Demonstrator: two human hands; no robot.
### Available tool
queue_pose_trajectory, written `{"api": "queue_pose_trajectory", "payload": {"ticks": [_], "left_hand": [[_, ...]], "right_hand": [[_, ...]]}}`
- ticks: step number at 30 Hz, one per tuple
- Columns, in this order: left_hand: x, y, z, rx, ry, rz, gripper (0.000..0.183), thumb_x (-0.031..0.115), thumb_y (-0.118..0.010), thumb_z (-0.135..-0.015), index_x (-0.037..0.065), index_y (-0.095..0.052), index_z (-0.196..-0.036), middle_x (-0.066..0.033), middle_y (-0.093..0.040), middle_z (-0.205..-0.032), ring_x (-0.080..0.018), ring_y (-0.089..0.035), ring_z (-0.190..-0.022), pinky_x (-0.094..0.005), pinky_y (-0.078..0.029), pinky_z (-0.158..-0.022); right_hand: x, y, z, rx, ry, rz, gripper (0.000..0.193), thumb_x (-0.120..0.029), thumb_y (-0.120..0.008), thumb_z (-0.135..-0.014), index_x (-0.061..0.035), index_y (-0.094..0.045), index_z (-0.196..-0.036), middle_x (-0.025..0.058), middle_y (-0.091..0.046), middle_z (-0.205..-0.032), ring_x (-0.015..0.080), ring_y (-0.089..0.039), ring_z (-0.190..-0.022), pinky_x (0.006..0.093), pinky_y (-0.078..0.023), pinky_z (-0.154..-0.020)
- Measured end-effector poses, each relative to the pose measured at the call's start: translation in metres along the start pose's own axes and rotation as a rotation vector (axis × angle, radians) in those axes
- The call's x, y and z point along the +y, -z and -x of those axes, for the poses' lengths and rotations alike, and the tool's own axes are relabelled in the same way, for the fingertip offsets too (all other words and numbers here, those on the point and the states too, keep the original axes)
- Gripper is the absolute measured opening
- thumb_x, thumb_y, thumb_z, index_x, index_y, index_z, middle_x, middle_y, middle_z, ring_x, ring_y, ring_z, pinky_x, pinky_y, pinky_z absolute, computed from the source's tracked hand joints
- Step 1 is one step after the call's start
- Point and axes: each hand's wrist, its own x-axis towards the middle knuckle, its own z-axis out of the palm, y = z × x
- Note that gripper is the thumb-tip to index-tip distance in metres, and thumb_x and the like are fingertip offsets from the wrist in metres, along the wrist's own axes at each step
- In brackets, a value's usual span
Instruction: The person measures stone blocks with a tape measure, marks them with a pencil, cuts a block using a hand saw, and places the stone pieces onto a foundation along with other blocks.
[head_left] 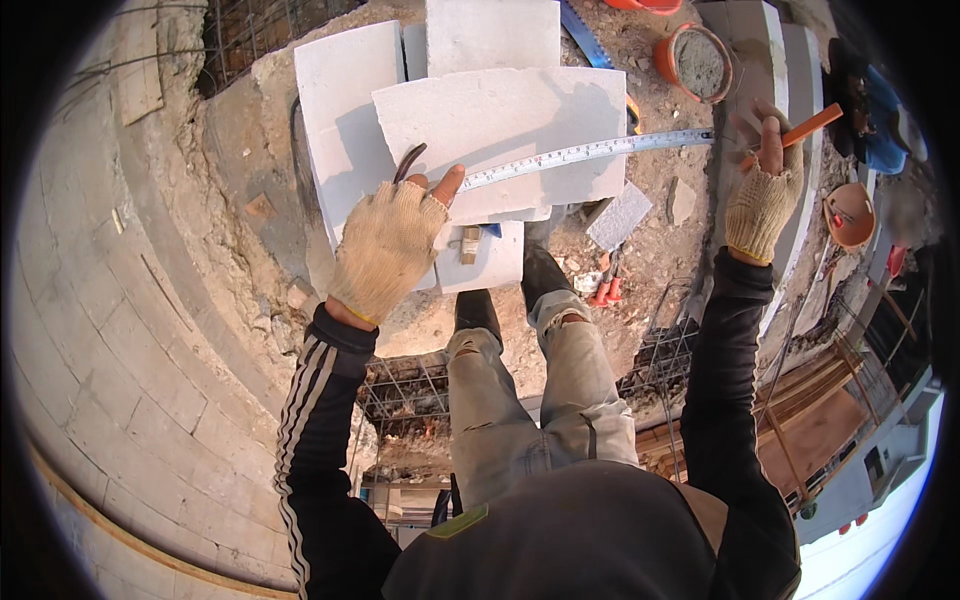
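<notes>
A curved wall of pale grey masonry blocks (110,330) sweeps down the left side, its joints clearly drawn. A rough, crumbly floor of concrete and rubble (250,190) spreads across the middle, in bright daylight with hard shadows. At the far left a rusty steel rebar grid (250,30) stands. Far right sits a round orange bucket filled with grey mortar (697,62), and near the right rim an orange bowl-shaped pan (850,215). Nearer, below the ledge, lie a rebar mesh cage (410,390) and reddish-brown wooden planks (810,430).
</notes>
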Motion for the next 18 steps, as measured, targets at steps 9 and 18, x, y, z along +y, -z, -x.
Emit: {"api": "queue_pose_trajectory", "payload": {"ticks": [9,18], "left_hand": [[-0.003,0.008,0.047,0.101,0.062,0.065,0.088,0.007,-0.071,-0.083,0.014,-0.033,-0.162,-0.0058,-0.068,-0.117,-0.0237,-0.063,-0.096,-0.0367,-0.055,-0.087],[-0.014,-0.027,0.11,0.287,0.225,0.518,0.107,0.002,-0.075,-0.079,0.009,-0.014,-0.166,-0.0156,-0.067,-0.104,-0.0337,-0.065,-0.092,-0.0442,-0.056,-0.081]], "right_hand": [[-0.032,-0.057,0.078,-0.291,0.026,0.237,0.031,-0.029,-0.061,-0.106,-0.0012,-0.07,-0.117,0.0066,-0.074,-0.107,0.0116,-0.062,-0.086,0.0275,-0.051,-0.077],[-0.043,-0.197,0.265,-0.625,-0.112,0.145,0.035,-0.025,-0.051,-0.11,0.002,-0.058,-0.131,0.0158,-0.072,-0.107,0.0197,-0.062,-0.071,0.036,-0.05,-0.064]]}}
